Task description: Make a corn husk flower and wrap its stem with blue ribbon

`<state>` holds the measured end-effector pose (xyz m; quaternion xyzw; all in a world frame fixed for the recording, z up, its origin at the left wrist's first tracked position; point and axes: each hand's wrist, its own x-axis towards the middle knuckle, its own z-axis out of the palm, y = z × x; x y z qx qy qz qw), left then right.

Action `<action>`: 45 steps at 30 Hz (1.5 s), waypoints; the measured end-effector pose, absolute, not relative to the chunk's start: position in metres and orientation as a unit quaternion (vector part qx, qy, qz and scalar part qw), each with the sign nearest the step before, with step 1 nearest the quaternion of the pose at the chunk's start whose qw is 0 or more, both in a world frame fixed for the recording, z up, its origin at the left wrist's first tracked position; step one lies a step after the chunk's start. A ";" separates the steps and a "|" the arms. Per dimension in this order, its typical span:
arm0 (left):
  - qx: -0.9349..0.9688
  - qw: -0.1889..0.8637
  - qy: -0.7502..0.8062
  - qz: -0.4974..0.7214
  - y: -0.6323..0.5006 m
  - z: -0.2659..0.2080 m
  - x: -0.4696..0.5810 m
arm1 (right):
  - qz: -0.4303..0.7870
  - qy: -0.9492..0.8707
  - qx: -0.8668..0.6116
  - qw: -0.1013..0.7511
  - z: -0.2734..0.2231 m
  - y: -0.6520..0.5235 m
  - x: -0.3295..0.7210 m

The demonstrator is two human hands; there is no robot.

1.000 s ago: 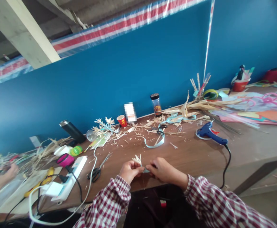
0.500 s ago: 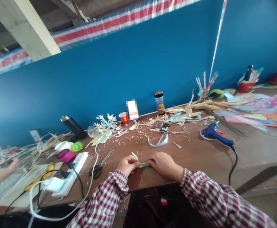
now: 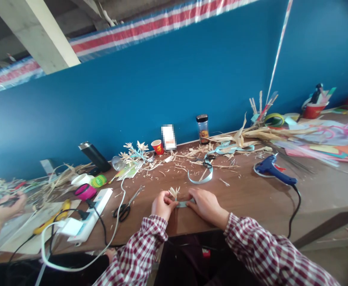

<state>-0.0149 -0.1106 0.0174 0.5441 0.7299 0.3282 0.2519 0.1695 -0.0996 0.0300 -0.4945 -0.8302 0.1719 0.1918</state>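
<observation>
Near the table's front edge, my left hand (image 3: 162, 205) pinches a small cream husk flower (image 3: 174, 192) at its base, petals pointing up. A thin stem drops below the fingers. From that base a short light blue ribbon (image 3: 182, 204) stretches sideways to my right hand (image 3: 207, 205), whose thumb and fingers are closed on its other end. Black-handled scissors (image 3: 123, 212) lie left of my left hand. Beyond the hands a longer blue ribbon (image 3: 200, 181) curls on the wood.
A blue glue gun (image 3: 273, 167) rests at right. At left are a white power strip (image 3: 94, 216) with cables, a yellow tool (image 3: 51, 217) and another person's hand (image 3: 11, 206). Finished-looking flowers (image 3: 135, 151), a red cup (image 3: 157, 147), a jar (image 3: 203, 130) and husk scraps line the back.
My left hand has turned slightly, so the flower stands more upright and its stem shows below. More blue ribbon shows between my hands. The camera view has shifted slightly.
</observation>
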 end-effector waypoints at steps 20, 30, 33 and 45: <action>0.800 -0.023 0.570 0.187 -0.151 0.017 -0.028 | 0.189 -0.819 -0.496 0.218 0.026 -0.098 0.172; 0.802 -0.051 0.569 0.174 -0.151 0.017 -0.026 | 0.187 -0.814 -0.502 0.225 0.024 -0.098 0.172; 0.798 -0.041 0.568 0.197 -0.151 0.015 -0.027 | 0.190 -0.813 -0.501 0.229 0.024 -0.098 0.173; 0.801 -0.070 0.562 0.195 -0.155 0.018 -0.021 | 0.187 -0.820 -0.489 0.229 0.028 -0.098 0.179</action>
